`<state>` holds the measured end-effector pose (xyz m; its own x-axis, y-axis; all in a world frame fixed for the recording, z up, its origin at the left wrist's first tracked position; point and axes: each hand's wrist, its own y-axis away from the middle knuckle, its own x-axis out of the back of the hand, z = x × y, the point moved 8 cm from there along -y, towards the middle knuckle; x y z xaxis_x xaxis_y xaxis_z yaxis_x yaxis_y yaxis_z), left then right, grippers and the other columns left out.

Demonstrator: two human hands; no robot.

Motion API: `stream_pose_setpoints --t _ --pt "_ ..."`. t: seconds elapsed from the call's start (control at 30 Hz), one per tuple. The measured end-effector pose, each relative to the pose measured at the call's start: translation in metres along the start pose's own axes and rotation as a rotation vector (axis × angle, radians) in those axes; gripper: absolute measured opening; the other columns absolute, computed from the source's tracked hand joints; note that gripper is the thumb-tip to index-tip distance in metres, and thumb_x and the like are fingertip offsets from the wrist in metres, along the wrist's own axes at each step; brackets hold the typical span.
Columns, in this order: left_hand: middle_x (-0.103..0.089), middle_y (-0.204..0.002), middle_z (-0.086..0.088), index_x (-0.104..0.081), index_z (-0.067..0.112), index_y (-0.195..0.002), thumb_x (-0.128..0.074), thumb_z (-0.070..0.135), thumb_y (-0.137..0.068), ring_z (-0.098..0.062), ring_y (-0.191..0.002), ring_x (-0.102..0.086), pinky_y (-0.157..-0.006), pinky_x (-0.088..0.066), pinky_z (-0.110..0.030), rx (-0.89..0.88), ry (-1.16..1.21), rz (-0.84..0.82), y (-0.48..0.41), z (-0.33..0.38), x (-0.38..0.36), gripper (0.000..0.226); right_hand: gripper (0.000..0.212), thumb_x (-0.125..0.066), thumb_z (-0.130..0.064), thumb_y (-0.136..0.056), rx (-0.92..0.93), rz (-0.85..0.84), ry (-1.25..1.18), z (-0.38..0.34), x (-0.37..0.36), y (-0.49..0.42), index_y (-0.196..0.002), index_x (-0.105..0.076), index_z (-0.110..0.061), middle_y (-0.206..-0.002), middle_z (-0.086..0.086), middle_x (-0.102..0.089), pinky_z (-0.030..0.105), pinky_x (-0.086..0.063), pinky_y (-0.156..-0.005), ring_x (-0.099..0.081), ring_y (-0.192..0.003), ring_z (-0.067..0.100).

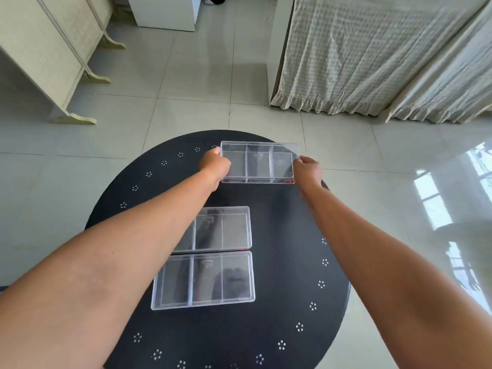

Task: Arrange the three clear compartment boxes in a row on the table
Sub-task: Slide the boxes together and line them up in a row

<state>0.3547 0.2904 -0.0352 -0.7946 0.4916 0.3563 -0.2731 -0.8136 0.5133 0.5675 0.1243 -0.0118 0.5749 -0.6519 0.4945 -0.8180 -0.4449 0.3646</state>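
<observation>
Three clear boxes with three compartments each are on or over a round black table [279,262]. The far box [259,162] is held at both short ends: my left hand [214,166] grips its left end, my right hand [307,170] its right end. It sits at the table's far edge, tilted slightly; whether it touches the table I cannot tell. The middle box [223,229] lies flat, partly hidden by my left forearm. The near box [203,280] lies just in front of it, their long sides almost touching.
The black table has a ring of small white flower dots near its rim. Beyond it is a glossy tiled floor. A pale folding screen [53,57] stands at the far left, and a cloth-draped piece of furniture [372,54] at the far right.
</observation>
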Motion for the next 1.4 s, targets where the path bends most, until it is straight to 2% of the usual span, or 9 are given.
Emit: stream_pose_setpoints --t 0.07,0.17,0.27,0.63,0.7,0.8,0.97,1.13,1.4 --pt "-0.052 -0.143 -0.002 -0.045 0.017 -0.143 -0.049 0.004 -0.086 -0.025 -0.125 -0.054 -0.098 -0.049 -0.035 0.002 0.001 0.067 0.001 -0.002 0.028 0.058 0.021 -0.040 -0.014 -0.084 0.012 -0.047 -0.010 -0.011 -0.024 0.009 -0.073 -0.058 -0.017 -0.066 0.003 -0.049 0.025 -0.031 -0.050 -0.042 -0.058 0.020" --pt "-0.064 -0.121 -0.009 -0.060 0.010 -0.119 -0.050 0.004 -0.088 -0.023 -0.096 -0.060 -0.060 -0.046 -0.023 0.009 0.007 0.114 0.001 -0.012 0.062 0.033 0.018 -0.039 -0.012 -0.080 0.007 -0.106 -0.025 -0.019 -0.057 0.022 -0.065 -0.047 -0.018 -0.064 0.004 -0.044 0.026 -0.030 -0.054 -0.038 -0.060 0.019" --pt "-0.066 -0.106 -0.010 -0.064 0.011 -0.108 -0.051 0.005 -0.089 -0.021 -0.085 -0.057 -0.046 -0.034 -0.021 0.015 0.010 0.144 0.004 -0.028 0.091 0.024 0.017 -0.039 -0.012 -0.079 0.000 -0.165 -0.011 -0.021 -0.087 0.036 -0.065 -0.048 -0.018 -0.064 0.002 -0.040 0.027 -0.025 -0.053 -0.033 -0.061 0.018" --pt "-0.060 -0.119 -0.004 -0.058 0.017 -0.125 -0.053 0.008 -0.090 -0.019 -0.095 -0.054 -0.070 -0.045 -0.026 0.106 0.074 0.081 0.011 -0.078 0.126 0.037 0.027 -0.038 -0.009 -0.076 -0.050 -0.236 0.039 -0.007 -0.131 0.059 -0.054 -0.026 -0.020 -0.060 0.002 -0.029 0.028 -0.015 -0.052 -0.020 -0.059 0.017" --pt "-0.057 -0.107 -0.004 -0.059 0.023 -0.098 -0.051 0.008 -0.091 -0.020 -0.092 -0.050 -0.071 -0.041 -0.030 0.101 0.067 0.062 0.011 -0.081 0.123 0.018 0.020 -0.038 -0.012 -0.074 -0.066 -0.234 0.051 -0.001 -0.131 0.060 -0.056 -0.034 -0.019 -0.067 0.005 -0.038 0.027 -0.019 -0.052 -0.026 -0.061 0.019" --pt "-0.045 -0.082 0.007 -0.040 0.028 -0.072 -0.048 0.008 -0.094 -0.016 -0.082 -0.045 -0.073 -0.039 -0.031 0.095 0.078 0.037 0.010 -0.085 0.119 0.031 0.028 -0.038 -0.010 -0.076 -0.060 -0.223 0.027 0.000 -0.129 0.061 -0.054 -0.025 -0.021 -0.060 0.001 -0.028 0.029 -0.014 -0.052 -0.019 -0.057 0.017" --pt "-0.052 -0.102 0.001 -0.054 0.022 -0.116 -0.046 0.007 -0.095 -0.018 -0.094 -0.049 -0.092 -0.044 -0.035 0.038 0.092 0.011 0.013 -0.087 0.116 0.027 0.038 -0.040 -0.013 -0.086 -0.040 -0.196 0.020 0.001 -0.123 0.058 -0.053 -0.022 -0.021 -0.056 -0.002 -0.024 0.029 -0.016 -0.051 -0.019 -0.053 0.016" --pt "-0.047 -0.077 -0.006 -0.058 0.020 -0.080 -0.043 0.003 -0.088 -0.022 -0.074 -0.038 -0.061 -0.036 -0.029 0.068 0.196 0.003 0.017 -0.091 0.120 0.024 0.029 -0.041 -0.026 -0.087 -0.105 -0.162 -0.044 0.013 -0.117 0.058 -0.061 -0.033 -0.018 -0.067 0.006 -0.038 0.031 -0.026 -0.059 -0.032 -0.063 0.021" --pt "-0.052 -0.093 -0.007 -0.054 0.022 -0.066 -0.047 0.009 -0.091 -0.021 -0.086 -0.043 -0.077 -0.041 -0.032 0.103 0.187 -0.011 0.025 -0.096 0.121 0.029 0.020 -0.043 -0.034 -0.077 -0.142 -0.163 -0.081 0.030 -0.114 0.057 -0.075 -0.054 -0.018 -0.074 0.009 -0.050 0.035 -0.039 -0.064 -0.045 -0.069 0.023"
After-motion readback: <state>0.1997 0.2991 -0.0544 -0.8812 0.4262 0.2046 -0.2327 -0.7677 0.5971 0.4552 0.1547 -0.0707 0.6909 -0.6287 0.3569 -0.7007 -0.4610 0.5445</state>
